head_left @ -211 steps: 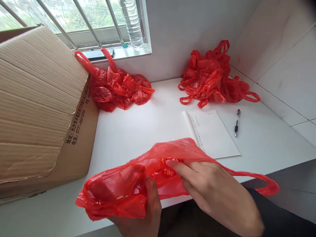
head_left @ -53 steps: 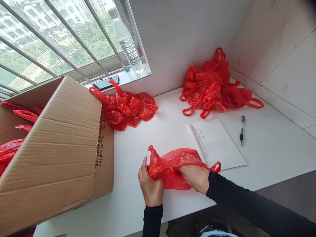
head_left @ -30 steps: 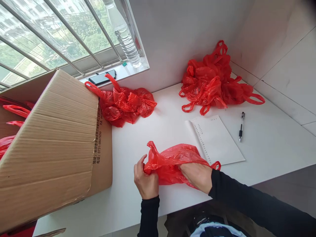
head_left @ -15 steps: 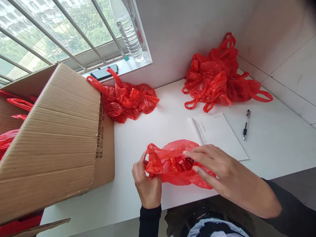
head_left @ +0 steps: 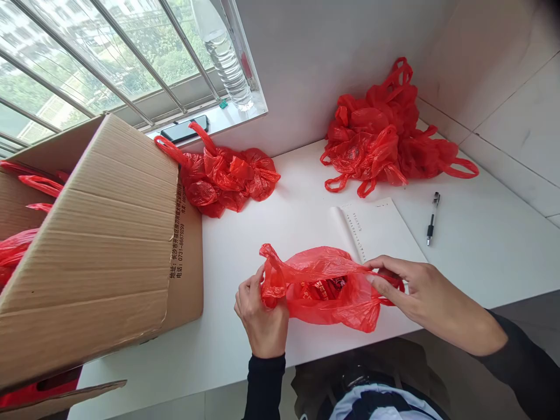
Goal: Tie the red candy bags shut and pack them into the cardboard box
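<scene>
A red plastic bag [head_left: 324,286] with something printed inside it lies at the near edge of the white table [head_left: 271,233]. My left hand [head_left: 261,315] is closed on the bag's left end, pinching a bunched handle. My right hand [head_left: 420,291] pinches the bag's right end, where a handle loop shows under the fingers. The bag is stretched between the two hands. Both sleeves are black.
A big cardboard box [head_left: 100,245] with red bags inside stands at the left. One pile of red bags [head_left: 227,175] lies beside it, another pile [head_left: 385,140] at the back right. A sheet of paper [head_left: 380,233] and a pen [head_left: 432,219] lie right of centre. On the sill are a phone [head_left: 184,129] and a water bottle [head_left: 223,52].
My right hand has slid from over the bag's middle to its right end and pinched it there. The bag is pulled out wider. My left hand keeps its hold.
</scene>
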Demonstrator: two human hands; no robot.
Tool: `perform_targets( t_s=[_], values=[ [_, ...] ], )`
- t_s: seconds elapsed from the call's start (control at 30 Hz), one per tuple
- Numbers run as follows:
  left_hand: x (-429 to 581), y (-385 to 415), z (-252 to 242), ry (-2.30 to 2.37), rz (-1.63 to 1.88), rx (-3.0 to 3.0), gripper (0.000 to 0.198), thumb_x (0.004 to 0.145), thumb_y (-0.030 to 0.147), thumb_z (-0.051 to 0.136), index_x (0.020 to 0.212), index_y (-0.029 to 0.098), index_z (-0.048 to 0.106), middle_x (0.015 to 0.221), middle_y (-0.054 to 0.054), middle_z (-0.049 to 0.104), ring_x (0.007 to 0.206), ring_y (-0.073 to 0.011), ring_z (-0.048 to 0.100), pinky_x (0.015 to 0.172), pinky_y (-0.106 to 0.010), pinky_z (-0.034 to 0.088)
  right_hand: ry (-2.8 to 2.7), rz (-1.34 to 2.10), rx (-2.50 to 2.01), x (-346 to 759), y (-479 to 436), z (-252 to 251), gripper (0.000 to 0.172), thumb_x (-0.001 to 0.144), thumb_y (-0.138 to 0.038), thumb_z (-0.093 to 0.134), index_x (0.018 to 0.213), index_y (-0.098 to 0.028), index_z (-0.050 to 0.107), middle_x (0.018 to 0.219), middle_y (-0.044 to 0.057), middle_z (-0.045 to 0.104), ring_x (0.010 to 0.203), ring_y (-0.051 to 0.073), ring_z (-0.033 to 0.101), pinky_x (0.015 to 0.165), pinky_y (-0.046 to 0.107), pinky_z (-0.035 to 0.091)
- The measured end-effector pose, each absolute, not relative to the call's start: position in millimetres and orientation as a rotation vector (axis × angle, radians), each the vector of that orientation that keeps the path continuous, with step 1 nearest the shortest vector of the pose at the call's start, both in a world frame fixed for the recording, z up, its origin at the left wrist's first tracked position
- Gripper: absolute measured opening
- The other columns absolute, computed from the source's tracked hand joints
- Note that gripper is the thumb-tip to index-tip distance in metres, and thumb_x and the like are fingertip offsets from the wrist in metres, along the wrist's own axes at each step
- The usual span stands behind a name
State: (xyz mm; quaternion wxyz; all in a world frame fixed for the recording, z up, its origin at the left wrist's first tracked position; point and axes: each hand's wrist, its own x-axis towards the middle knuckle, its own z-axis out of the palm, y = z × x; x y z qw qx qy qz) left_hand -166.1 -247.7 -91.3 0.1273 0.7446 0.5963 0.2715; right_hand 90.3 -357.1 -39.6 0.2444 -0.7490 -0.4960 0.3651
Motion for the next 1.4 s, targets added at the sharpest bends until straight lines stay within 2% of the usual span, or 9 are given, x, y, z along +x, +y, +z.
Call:
perform_targets(
  t_s=[0.1,0.2,0.4,0.5,0.67,0.83,1.0,1.2,1.4],
  values=[
    [-160,-252,-78,1.696,0.827,2.179,0.044,0.078,0.030,0.071,0.122,0.027,0.064,0.118,-0.009,0.061,0.112,-0.0309,0.054,0.095,-0.048,0.044,-1.285,0.991,-1.987,90,-355,-32,0.031,0.099,-0.053,0.045,0.104,-0.030,0.066,0.085,-0.005,0.071,0.067,0.014,0.059,0.060,0.027,0.047],
    [-156,-256,-64,1.605,0.848,2.122,0.038,0.081,0.037,0.072,0.117,0.026,0.065,0.119,-0.009,0.061,0.115,-0.0295,0.053,0.094,-0.044,0.048,-1.215,1.018,-1.956,89,-354,-30,0.032,0.098,-0.055,0.047,0.103,-0.030,0.067,0.087,-0.005,0.071,0.073,0.014,0.061,0.061,0.026,0.048],
    [-154,-256,-45,1.544,0.911,1.892,0.022,0.088,0.040,0.067,0.102,0.023,0.069,0.102,-0.005,0.065,0.091,-0.0214,0.064,0.079,-0.033,0.052,-1.106,1.053,-1.931,87,-357,-28,0.033,0.096,-0.055,0.050,0.108,-0.029,0.066,0.090,-0.003,0.072,0.080,0.016,0.064,0.066,0.025,0.051],
    [-153,-255,-40,1.605,0.989,1.840,0.024,0.086,0.043,0.068,0.095,0.021,0.069,0.092,-0.004,0.065,0.082,-0.0194,0.063,0.073,-0.030,0.051,-1.062,1.081,-1.908,88,-358,-23,0.034,0.094,-0.058,0.052,0.108,-0.030,0.066,0.090,-0.004,0.072,0.080,0.016,0.063,0.064,0.024,0.050],
    [-148,-258,-29,1.768,1.082,1.811,0.027,0.083,0.046,0.070,0.087,0.019,0.068,0.087,-0.004,0.063,0.076,-0.0195,0.062,0.074,-0.031,0.051,-1.028,1.116,-1.912,88,-356,-14,0.035,0.093,-0.061,0.052,0.105,-0.031,0.067,0.079,-0.005,0.068,0.069,0.015,0.057,0.061,0.025,0.047],
    [-151,-259,-28,1.875,1.088,1.791,0.031,0.080,0.050,0.070,0.084,0.019,0.070,0.085,-0.005,0.067,0.080,-0.0231,0.065,0.079,-0.035,0.052,-1.040,1.109,-1.867,87,-354,-18,0.033,0.094,-0.060,0.052,0.104,-0.031,0.067,0.091,-0.005,0.071,0.084,0.017,0.063,0.071,0.026,0.048],
    [-156,-256,-31,1.897,1.057,1.667,0.036,0.075,0.054,0.074,0.082,0.018,0.074,0.078,-0.006,0.074,0.074,-0.0244,0.069,0.065,-0.032,0.054,-1.043,1.107,-1.832,87,-353,-18,0.032,0.095,-0.057,0.052,0.105,-0.030,0.066,0.092,-0.004,0.071,0.083,0.017,0.062,0.073,0.027,0.047],
    [-159,-253,-31,1.875,1.125,1.560,0.034,0.070,0.050,0.079,0.077,0.017,0.073,0.072,-0.004,0.074,0.068,-0.0229,0.070,0.059,-0.029,0.057,-1.038,1.123,-1.802,84,-351,-7,0.032,0.097,-0.055,0.049,0.099,-0.027,0.065,0.085,-0.004,0.068,0.077,0.015,0.058,0.071,0.026,0.045],
    [-162,-254,-35,1.838,1.226,1.509,0.032,0.072,0.045,0.079,0.086,0.017,0.075,0.084,-0.005,0.077,0.078,-0.0224,0.072,0.067,-0.028,0.061,-1.033,1.098,-1.779,82,-350,-3,0.031,0.097,-0.053,0.051,0.099,-0.027,0.067,0.081,-0.005,0.067,0.073,0.013,0.057,0.070,0.025,0.044]
  ],
)
